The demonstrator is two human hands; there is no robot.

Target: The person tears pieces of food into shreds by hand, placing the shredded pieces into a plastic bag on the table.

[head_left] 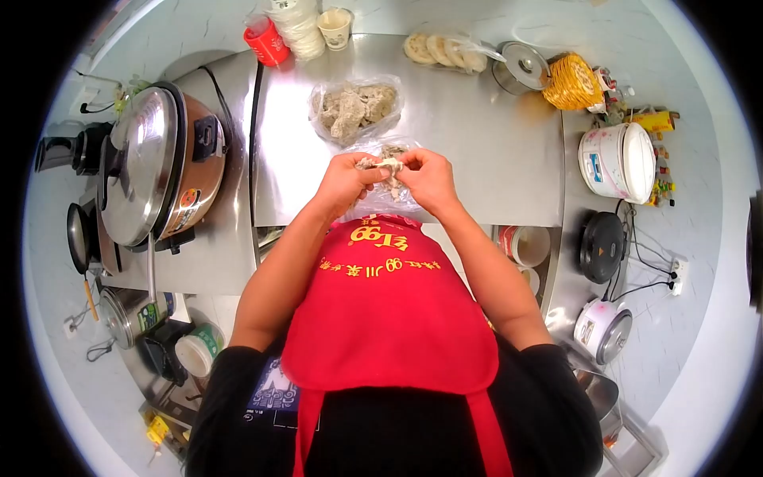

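Between my left hand [346, 181] and my right hand [429, 181] is a pale, ragged piece of meat [389, 164], pinched from both sides by the fingertips. Both hands are closed on it, above a clear plastic bag [409, 202] spread at the counter's near edge. Greyish shreds [393, 149] lie on this bag, partly hidden by my hands. Just beyond stands another clear bag holding large grey-brown chunks of meat [354, 110]. My red apron [389, 318] comes up to the counter edge.
The steel counter [493, 159] carries a bag of flat round breads [445, 52], a lidded metal pot [521, 67] and paper cups [335, 29] at the back. A large cooker [159, 167] stands left; a white bucket [616, 163] and a rice cooker [602, 331] stand right.
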